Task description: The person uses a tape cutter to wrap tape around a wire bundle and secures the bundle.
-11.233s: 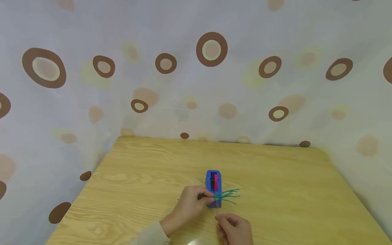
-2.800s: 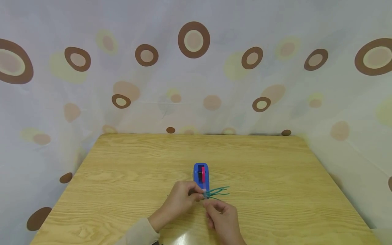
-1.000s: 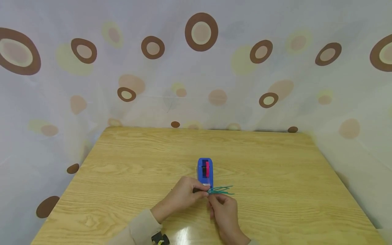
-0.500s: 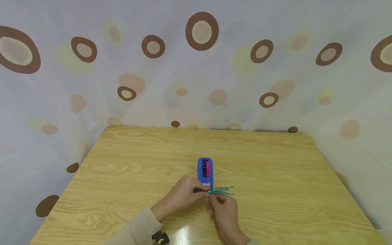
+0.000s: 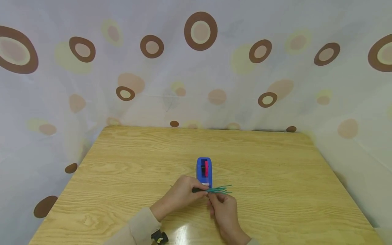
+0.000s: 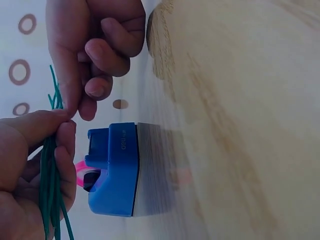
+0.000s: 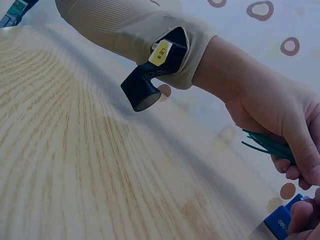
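My left hand [image 5: 183, 194] holds a bundle of thin green wires [image 5: 221, 189] between thumb and fingers; one set of ends fans out to the right. The left wrist view shows the other part of the wires [image 6: 51, 190] running along the palm. Thumb and index finger of my right hand [image 5: 227, 212] pinch at the bundle, right by the left fingertips. Whether clear tape lies under them is too small to tell. Just beyond the hands stands a blue tape dispenser [image 6: 122, 175] with a pink-cored roll [image 5: 206, 169], its near end partly covered by the left hand.
The hands are over a wood-grain table [image 5: 137, 153]. A patterned curtain [image 5: 153, 78] encloses its back and sides. A black wrist camera [image 7: 145, 87] is strapped at the left sleeve.
Earlier my right hand was apart from the wires, below the dispenser with a clear tape strip stretching toward it; now its fingertips are at the bundle. Over the last second the wires shift only slightly.
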`<act>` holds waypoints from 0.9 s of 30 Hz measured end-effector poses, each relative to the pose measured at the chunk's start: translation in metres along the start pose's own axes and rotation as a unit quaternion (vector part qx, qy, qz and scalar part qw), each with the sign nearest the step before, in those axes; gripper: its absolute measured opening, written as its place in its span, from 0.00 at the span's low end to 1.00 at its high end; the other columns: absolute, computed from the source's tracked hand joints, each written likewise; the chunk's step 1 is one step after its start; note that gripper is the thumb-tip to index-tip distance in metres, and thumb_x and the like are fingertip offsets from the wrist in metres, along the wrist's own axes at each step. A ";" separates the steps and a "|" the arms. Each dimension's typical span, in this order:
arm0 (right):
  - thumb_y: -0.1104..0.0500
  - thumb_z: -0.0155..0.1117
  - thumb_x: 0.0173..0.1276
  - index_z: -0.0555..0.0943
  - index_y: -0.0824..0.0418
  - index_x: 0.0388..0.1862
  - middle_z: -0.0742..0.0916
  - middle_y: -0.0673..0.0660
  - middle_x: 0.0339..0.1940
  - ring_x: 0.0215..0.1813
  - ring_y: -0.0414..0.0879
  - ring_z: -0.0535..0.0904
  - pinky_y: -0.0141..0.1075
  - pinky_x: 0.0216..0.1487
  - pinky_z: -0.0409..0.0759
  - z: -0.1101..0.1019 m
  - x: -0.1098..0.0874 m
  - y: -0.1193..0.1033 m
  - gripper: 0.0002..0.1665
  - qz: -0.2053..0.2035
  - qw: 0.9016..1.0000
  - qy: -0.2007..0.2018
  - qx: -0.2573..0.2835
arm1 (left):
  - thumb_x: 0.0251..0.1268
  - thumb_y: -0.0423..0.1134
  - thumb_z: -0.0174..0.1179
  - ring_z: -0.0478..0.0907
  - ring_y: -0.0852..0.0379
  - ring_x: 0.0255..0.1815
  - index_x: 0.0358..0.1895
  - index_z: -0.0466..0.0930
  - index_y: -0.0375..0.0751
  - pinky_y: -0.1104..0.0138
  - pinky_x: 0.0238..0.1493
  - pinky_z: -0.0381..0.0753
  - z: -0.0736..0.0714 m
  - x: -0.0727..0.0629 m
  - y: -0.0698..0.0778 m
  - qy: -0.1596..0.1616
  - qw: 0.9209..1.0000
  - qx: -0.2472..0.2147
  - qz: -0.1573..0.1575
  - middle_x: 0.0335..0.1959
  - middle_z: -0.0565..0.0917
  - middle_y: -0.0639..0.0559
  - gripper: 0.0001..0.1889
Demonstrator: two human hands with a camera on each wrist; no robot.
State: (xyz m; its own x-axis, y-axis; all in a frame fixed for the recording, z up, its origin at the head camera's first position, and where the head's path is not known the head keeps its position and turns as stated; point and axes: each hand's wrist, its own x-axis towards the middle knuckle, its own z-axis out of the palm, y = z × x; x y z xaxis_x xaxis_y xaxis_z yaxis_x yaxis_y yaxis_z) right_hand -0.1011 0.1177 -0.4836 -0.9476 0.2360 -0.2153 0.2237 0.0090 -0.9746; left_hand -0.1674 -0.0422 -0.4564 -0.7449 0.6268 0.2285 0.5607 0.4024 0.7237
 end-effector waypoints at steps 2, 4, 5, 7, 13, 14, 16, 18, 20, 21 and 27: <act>0.61 0.61 0.73 0.85 0.71 0.40 0.83 0.56 0.22 0.16 0.40 0.70 0.27 0.14 0.66 -0.002 0.000 -0.001 0.13 0.006 1.000 -0.014 -0.012 | 0.62 0.35 0.69 0.81 0.69 0.38 0.43 0.90 0.42 0.76 0.33 0.78 0.000 -0.001 -0.002 0.001 1.000 0.001 -0.001 0.38 0.88 0.53 0.07; 0.59 0.63 0.72 0.86 0.70 0.39 0.81 0.54 0.19 0.16 0.40 0.69 0.27 0.15 0.65 -0.006 -0.001 -0.002 0.13 0.011 0.999 -0.037 -0.035 | 0.63 0.36 0.69 0.81 0.69 0.38 0.43 0.90 0.42 0.76 0.33 0.78 -0.001 -0.001 -0.003 -0.001 1.000 0.002 -0.003 0.38 0.88 0.54 0.07; 0.57 0.64 0.71 0.86 0.68 0.39 0.81 0.53 0.20 0.16 0.40 0.70 0.27 0.16 0.66 -0.009 -0.002 -0.003 0.13 0.013 0.997 -0.048 -0.052 | 0.63 0.36 0.69 0.81 0.69 0.38 0.43 0.90 0.42 0.76 0.34 0.78 -0.001 -0.001 -0.003 -0.002 1.000 0.002 -0.004 0.38 0.88 0.55 0.07; 0.54 0.65 0.70 0.87 0.66 0.39 0.82 0.52 0.22 0.21 0.40 0.72 0.28 0.21 0.69 -0.015 -0.004 -0.007 0.14 0.004 0.993 -0.070 -0.100 | 0.63 0.37 0.68 0.81 0.69 0.39 0.43 0.90 0.43 0.76 0.36 0.78 -0.001 -0.001 -0.003 -0.004 1.000 0.003 -0.007 0.38 0.88 0.55 0.07; 0.51 0.68 0.69 0.88 0.63 0.41 0.84 0.54 0.27 0.21 0.41 0.70 0.29 0.20 0.68 -0.029 -0.009 -0.024 0.15 -0.004 0.985 -0.098 -0.143 | 0.64 0.37 0.68 0.81 0.69 0.40 0.42 0.90 0.43 0.76 0.38 0.79 -0.003 -0.001 -0.003 -0.004 1.000 -0.001 -0.008 0.39 0.88 0.55 0.06; 0.52 0.68 0.69 0.88 0.64 0.42 0.84 0.55 0.26 0.19 0.40 0.69 0.29 0.17 0.66 -0.031 -0.009 -0.027 0.15 0.002 0.986 -0.101 -0.130 | 0.64 0.37 0.68 0.81 0.69 0.39 0.42 0.90 0.43 0.76 0.38 0.79 -0.003 -0.001 -0.003 -0.004 1.000 -0.001 -0.008 0.39 0.88 0.55 0.06; 0.53 0.67 0.70 0.87 0.65 0.42 0.83 0.55 0.25 0.16 0.40 0.67 0.28 0.16 0.64 -0.032 -0.010 -0.031 0.16 0.007 0.987 -0.107 -0.118 | 0.64 0.37 0.68 0.81 0.70 0.39 0.42 0.90 0.43 0.76 0.36 0.79 -0.003 -0.001 -0.003 -0.005 1.000 -0.001 -0.007 0.39 0.88 0.55 0.07; 0.54 0.66 0.70 0.86 0.67 0.43 0.84 0.55 0.26 0.16 0.39 0.67 0.27 0.17 0.65 -0.033 -0.011 -0.034 0.16 0.013 0.987 -0.119 -0.104 | 0.64 0.37 0.68 0.81 0.70 0.38 0.43 0.90 0.43 0.76 0.35 0.79 -0.003 -0.001 -0.002 -0.009 1.000 -0.005 -0.007 0.39 0.88 0.55 0.07; 0.54 0.66 0.71 0.86 0.67 0.44 0.85 0.55 0.27 0.17 0.40 0.69 0.27 0.18 0.67 -0.034 -0.014 -0.036 0.16 0.019 0.987 -0.129 -0.095 | 0.64 0.36 0.68 0.81 0.70 0.38 0.43 0.90 0.42 0.76 0.34 0.79 -0.003 -0.001 -0.002 -0.011 1.000 -0.008 -0.006 0.39 0.88 0.55 0.07; 0.54 0.66 0.71 0.86 0.67 0.44 0.85 0.55 0.28 0.17 0.40 0.70 0.27 0.18 0.67 -0.034 -0.015 -0.038 0.16 0.020 0.987 -0.134 -0.091 | 0.64 0.36 0.68 0.81 0.70 0.38 0.43 0.90 0.42 0.76 0.34 0.79 -0.003 -0.001 -0.001 -0.011 1.000 -0.009 -0.005 0.38 0.88 0.55 0.07; 0.55 0.67 0.70 0.86 0.67 0.46 0.86 0.57 0.30 0.17 0.40 0.72 0.25 0.17 0.66 -0.035 -0.017 -0.046 0.16 0.015 0.989 -0.135 -0.063 | 0.63 0.34 0.68 0.81 0.70 0.36 0.42 0.90 0.41 0.77 0.33 0.78 -0.002 -0.001 -0.003 -0.005 1.000 0.002 0.011 0.37 0.88 0.55 0.06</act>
State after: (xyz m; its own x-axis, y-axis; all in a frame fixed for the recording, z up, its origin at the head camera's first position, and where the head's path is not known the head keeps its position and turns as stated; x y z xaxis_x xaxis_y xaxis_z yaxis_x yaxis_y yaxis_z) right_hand -0.0872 0.1476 -0.4326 -0.9628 -0.0299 -0.2685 0.2625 0.1320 -0.9559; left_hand -0.1693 -0.0456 -0.4575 -0.7282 0.6427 0.2382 0.5788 0.3904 0.7160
